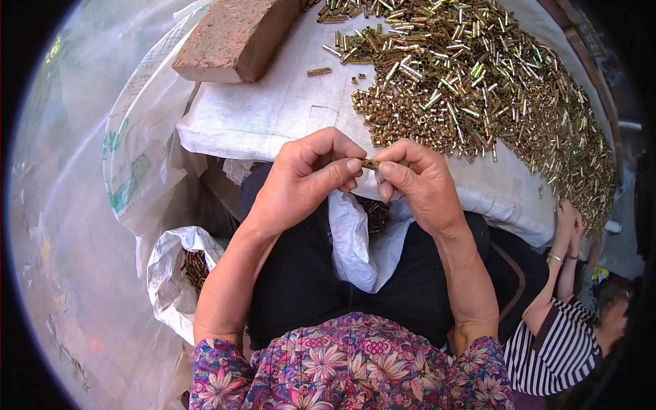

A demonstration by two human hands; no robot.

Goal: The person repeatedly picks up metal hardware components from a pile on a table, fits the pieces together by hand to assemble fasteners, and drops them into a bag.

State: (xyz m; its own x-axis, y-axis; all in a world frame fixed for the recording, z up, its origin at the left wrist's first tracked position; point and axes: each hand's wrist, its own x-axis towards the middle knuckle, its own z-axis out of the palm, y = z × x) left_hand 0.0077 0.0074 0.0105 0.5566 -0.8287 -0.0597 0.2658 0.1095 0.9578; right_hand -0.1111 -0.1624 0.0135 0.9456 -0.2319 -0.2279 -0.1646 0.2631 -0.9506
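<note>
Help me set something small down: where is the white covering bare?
Bare white covering lies between the brick, near edge and metal heap, beside a loose tube. The heap crowds most of the right; the left hand and right hand block the near middle.

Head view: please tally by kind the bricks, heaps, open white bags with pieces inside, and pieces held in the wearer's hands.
Brick: 1
Heap: 1
Open white bags, left bag and middle bag: 2
Brass-coloured piece between left hand and right hand: 1
Total: 5
</note>
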